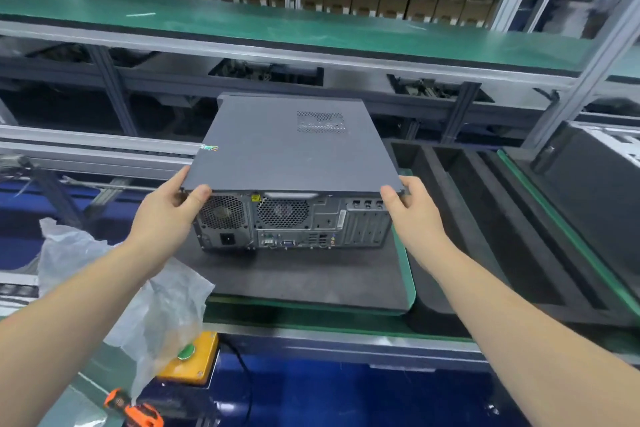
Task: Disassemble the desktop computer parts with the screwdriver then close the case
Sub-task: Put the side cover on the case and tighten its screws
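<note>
A dark grey desktop computer case lies on its side on a black foam mat, its rear ports and fan grilles facing me. Its flat grey side panel sits on top, with a small vent grille near the far right. My left hand grips the panel's near left corner, thumb on the rear edge. The near right corner is gripped by my right hand. An orange-handled screwdriver lies at the bottom left, apart from both hands.
A crumpled clear plastic bag lies left of the mat, partly over a yellow box with a green button. Black foam trays stand to the right. A green shelf runs across above, and a rail frame behind.
</note>
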Available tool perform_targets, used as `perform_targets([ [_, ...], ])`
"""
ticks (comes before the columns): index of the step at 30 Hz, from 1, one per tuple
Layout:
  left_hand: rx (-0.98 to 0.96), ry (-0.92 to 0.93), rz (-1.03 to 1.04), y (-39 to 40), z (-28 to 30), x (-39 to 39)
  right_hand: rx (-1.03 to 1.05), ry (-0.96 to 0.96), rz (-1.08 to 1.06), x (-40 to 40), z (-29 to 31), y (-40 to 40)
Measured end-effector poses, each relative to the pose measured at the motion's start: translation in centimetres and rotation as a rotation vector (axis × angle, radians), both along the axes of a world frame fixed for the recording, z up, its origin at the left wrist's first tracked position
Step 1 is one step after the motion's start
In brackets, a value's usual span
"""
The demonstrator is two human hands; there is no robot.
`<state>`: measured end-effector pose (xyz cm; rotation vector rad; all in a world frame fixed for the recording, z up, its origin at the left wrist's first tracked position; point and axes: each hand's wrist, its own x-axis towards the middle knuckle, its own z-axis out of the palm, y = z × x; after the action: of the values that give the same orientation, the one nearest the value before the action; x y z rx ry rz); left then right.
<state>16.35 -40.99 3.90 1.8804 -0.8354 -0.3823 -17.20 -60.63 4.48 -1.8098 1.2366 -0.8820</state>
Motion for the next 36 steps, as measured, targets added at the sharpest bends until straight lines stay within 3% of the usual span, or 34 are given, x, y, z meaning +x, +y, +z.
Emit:
perform_targets([
  [2,0.125,-0.195,-0.024,0.2,0.6,-0.4,-0.016,0.110,0.053,-0.7,0.4,0.3],
  [7,0.339,-0.949,-0.165,-0.9,2.2,-0.6,-0.328,0.560,0.184,-1.6,0.8,-0.6],
  [10,0.494,-1.120,-0.240,-1.8,2.2,-0.4,-0.452,0.733,0.257,-0.5,1.2,-1.3],
  [14,0.409,-1.275,-0.234,-1.5,2.6,-0.2,-0.657,0.812,0.194,-0.6,1.3,-1.3],
  [20,0.267,-1.352,-0.199,-0.6,2.8,-0.4,-0.935,0.701,0.109,-0.9,0.3,-0.5],
  [27,0.313,-1.246,-0.221,-1.4,2.0,-0.2,-0.593,0.696,0.227,-0.8,0.7,-1.9],
  [33,0.230,-1.246,-0.169,-0.5,1.9,-0.7,-0.636,0.637,0.212,-0.4,0.1,-0.8],
  [36,0.287,-0.998,-0.196,-1.0,2.4,0.4,-0.595,0.669,0.274,-0.8,1.3,-2.4],
])
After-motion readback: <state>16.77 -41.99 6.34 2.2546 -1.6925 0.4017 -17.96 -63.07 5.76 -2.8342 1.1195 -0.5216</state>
